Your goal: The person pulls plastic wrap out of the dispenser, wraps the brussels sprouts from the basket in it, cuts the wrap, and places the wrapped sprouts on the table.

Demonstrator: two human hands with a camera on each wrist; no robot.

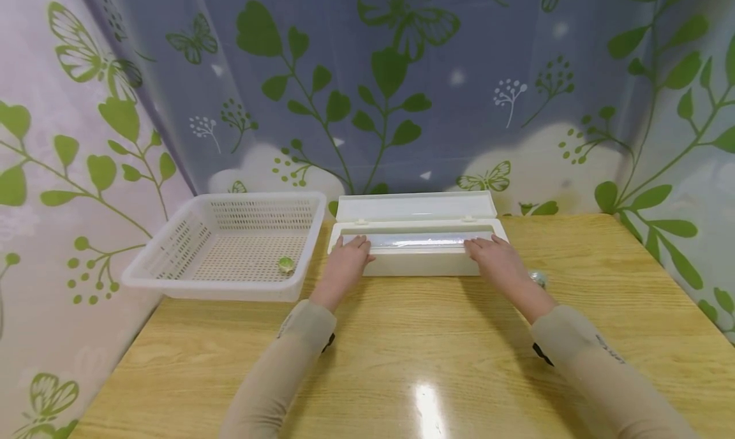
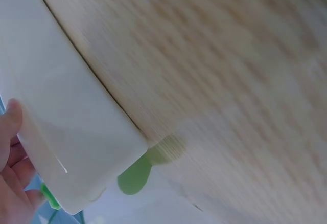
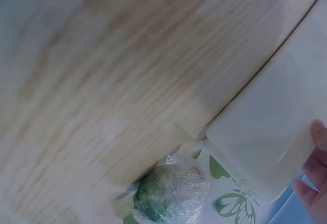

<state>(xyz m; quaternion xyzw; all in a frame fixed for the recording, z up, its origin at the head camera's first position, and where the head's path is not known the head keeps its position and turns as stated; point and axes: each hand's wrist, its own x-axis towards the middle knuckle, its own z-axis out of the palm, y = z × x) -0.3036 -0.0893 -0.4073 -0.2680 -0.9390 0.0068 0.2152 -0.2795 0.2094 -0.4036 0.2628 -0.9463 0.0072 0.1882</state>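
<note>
A long white dispenser box (image 1: 422, 265) stands on the table with its lid (image 1: 416, 206) raised at the back. Inside lies a shiny roll of cling film (image 1: 419, 240). At the roll's left end is my left hand (image 1: 348, 263), fingers over the roll and thumb at the box's front edge. My right hand (image 1: 498, 260) mirrors it at the right end. Whether the fingers pinch the film I cannot tell. Just right of the box sits a round, pale green item wrapped in clear film (image 3: 173, 193), partly hidden by the right forearm in the head view.
Left of the box stands a white perforated plastic basket (image 1: 226, 290). A small green ball-shaped item (image 1: 286, 265) lies in its near right corner. The wooden table (image 1: 379, 356) ends at a printed curtain (image 1: 321, 139) behind.
</note>
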